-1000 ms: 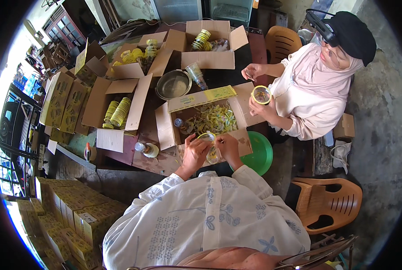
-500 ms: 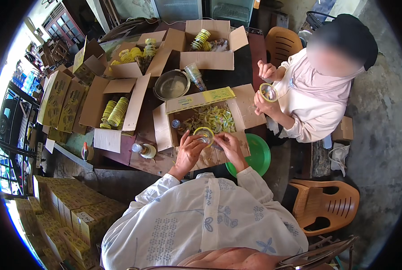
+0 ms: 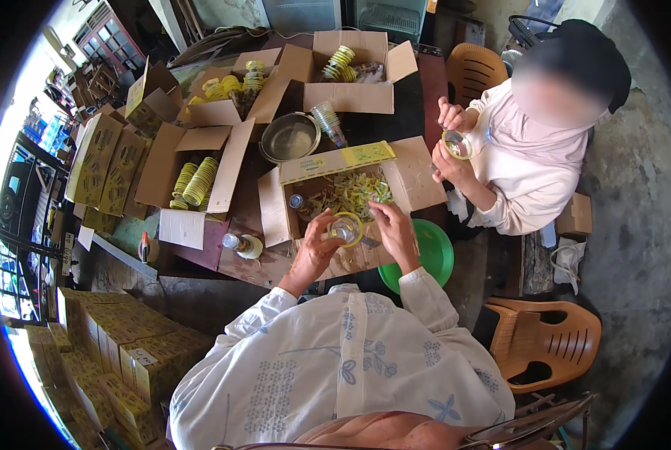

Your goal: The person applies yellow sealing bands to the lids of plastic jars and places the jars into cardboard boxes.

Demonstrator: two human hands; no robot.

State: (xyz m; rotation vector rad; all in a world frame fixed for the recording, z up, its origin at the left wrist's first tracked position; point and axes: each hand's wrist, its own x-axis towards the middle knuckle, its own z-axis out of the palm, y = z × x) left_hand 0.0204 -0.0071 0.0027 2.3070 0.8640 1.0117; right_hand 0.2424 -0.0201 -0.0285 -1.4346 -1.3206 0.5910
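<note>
In my left hand (image 3: 313,251) is a clear plastic cup (image 3: 347,229) with a yellow rim, tilted, the fingers closed around its side. To the right of the cup, my right hand (image 3: 397,234) is apart from it, thumb and fingertips pinched together over the box's near edge. Whatever the pinch holds, if anything, is too small to make out. Beneath and beyond both hands lies an open cardboard box (image 3: 414,180) with a heap of yellow-green strips (image 3: 354,191) inside. A small bottle (image 3: 297,202) stands in its left corner.
Beyond the box are a metal bowl (image 3: 284,155) and stacked clear cups (image 3: 328,124). Open cartons (image 3: 155,169) hold yellow-rimmed cups. A bottle (image 3: 243,246) stands left, a green basin (image 3: 437,259) right. Across the right corner, a co-worker (image 3: 531,172) handles another cup.
My right hand has left the cup's rim and moved right and slightly away over the strips. The cup stays in my left hand. The co-worker's cup has tilted and shifted slightly.
</note>
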